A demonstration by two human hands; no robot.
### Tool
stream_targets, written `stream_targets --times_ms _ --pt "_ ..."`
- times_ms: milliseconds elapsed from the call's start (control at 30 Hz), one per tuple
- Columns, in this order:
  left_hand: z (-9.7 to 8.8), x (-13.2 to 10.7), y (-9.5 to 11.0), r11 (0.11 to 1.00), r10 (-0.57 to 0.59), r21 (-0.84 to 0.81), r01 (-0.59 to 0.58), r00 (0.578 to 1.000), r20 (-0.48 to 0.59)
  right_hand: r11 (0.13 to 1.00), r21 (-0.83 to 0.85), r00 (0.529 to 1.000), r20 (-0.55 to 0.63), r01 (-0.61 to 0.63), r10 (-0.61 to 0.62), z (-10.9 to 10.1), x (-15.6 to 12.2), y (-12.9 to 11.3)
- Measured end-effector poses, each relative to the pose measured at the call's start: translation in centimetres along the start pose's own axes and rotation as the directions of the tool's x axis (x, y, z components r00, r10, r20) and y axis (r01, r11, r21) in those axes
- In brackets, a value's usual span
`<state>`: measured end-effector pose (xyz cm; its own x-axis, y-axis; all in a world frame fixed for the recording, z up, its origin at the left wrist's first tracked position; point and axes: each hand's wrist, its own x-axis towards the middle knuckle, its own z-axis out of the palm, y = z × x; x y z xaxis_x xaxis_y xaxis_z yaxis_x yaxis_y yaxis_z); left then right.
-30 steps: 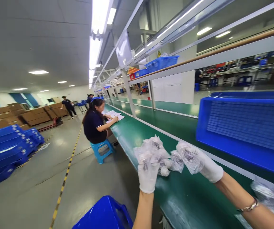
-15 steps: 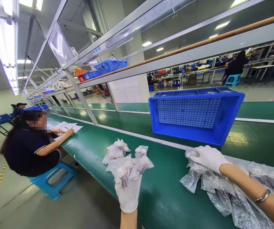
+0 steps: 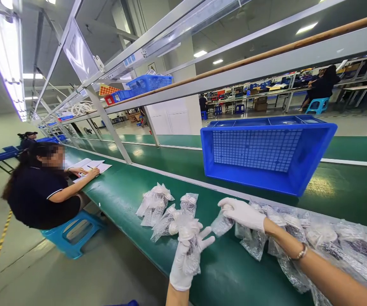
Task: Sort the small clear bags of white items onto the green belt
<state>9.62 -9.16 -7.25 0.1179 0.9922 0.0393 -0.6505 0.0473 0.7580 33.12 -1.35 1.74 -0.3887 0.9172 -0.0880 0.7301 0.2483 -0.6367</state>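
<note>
A long green workbench [image 3: 132, 193] runs from the far left down toward the camera, under a metal shelf frame [image 3: 177, 87]. On its far strip stands a big blue crate [image 3: 268, 155], tipped so its gridded bottom faces the camera. A seated person [image 3: 39, 191] in a dark shirt writes on papers [image 3: 89, 165] at the bench's far end, on a blue stool [image 3: 71, 233].

Along the right side of the bench lies a heap of clear plastic bags [image 3: 323, 242] (each seems to hold small dark parts, though the contents are too small to make out). A smaller cluster of bags [image 3: 157, 204] lies apart from it, further left on the bench.

The right hand [image 3: 242, 212], in a white glove, reaches across the left edge of the heap and pinches one small bag [image 3: 221, 223] between its fingertips, just above the bench top. The left hand [image 3: 186, 259], also gloved, is raised near the bench's front edge with fingers partly spread, and holds a bag [image 3: 191, 248] hanging against its palm.
</note>
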Motion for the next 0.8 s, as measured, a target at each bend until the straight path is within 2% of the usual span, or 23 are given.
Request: stream_targets --times_ms 133,200,267,367,433,500,533,633,667,700,767,800 --pt "-1.7 -0.5 0.8 0.987 -0.037 -0.16 0.027 0.998 -0.055 0.933 -0.36 0.999 0.029 -0.007 0.019 0.2 2.0 4.1" --pt "-1.9 -0.7 0.7 0.986 -0.039 -0.167 0.026 0.997 -0.072 0.889 -0.457 0.999 0.037 0.008 0.011 0.1 2.1 5.1" --pt "-1.4 -0.8 0.5 0.988 -0.051 -0.153 0.037 0.995 -0.086 0.87 -0.492 1.0 0.022 0.022 -0.013 -0.1 1.8 5.1" --pt "0.9 -0.3 -0.3 0.996 -0.087 -0.025 0.084 0.989 -0.116 0.897 -0.44 0.996 -0.049 0.044 -0.073 0.3 0.7 3.0" --pt "3.3 0.1 -0.9 0.991 -0.065 0.104 0.086 0.979 -0.193 0.937 -0.338 0.992 -0.053 0.091 -0.115 1.4 -0.6 0.6" --pt "5.7 0.3 -1.5 0.973 -0.013 0.219 0.07 0.968 -0.249 0.983 -0.138 0.991 -0.035 0.12 -0.126 2.7 -2.1 -1.9" --pt "6.6 0.3 -1.6 0.965 -0.006 0.253 0.069 0.97 -0.244 0.994 0.014 0.994 -0.035 0.108 -0.107 3.2 -2.8 -2.9" --pt "8.0 0.2 -1.5 0.975 -0.076 0.194 0.104 0.986 -0.15 0.908 0.416 0.999 -0.018 0.051 -0.047 3.4 -4.1 -3.8" --pt "7.9 0.3 -1.4 0.984 -0.092 0.14 0.111 0.986 -0.136 0.899 0.434 0.999 -0.028 0.05 -0.042 3.1 -4.2 -3.2" --pt "7.6 0.4 -1.1 0.99 -0.094 0.093 0.108 0.985 -0.145 0.922 0.384 0.998 -0.05 0.05 -0.033 2.8 -4.2 -2.3" --pt "6.6 0.8 -0.7 0.996 -0.053 0.062 0.068 0.977 -0.208 0.991 0.134 0.99 -0.141 0.003 0.016 2.2 -4.0 0.1" --pt "6.0 1.0 -0.5 0.996 -0.03 0.077 0.05 0.97 -0.24 0.999 -0.009 0.981 -0.187 -0.048 0.046 2.1 -3.9 1.4"
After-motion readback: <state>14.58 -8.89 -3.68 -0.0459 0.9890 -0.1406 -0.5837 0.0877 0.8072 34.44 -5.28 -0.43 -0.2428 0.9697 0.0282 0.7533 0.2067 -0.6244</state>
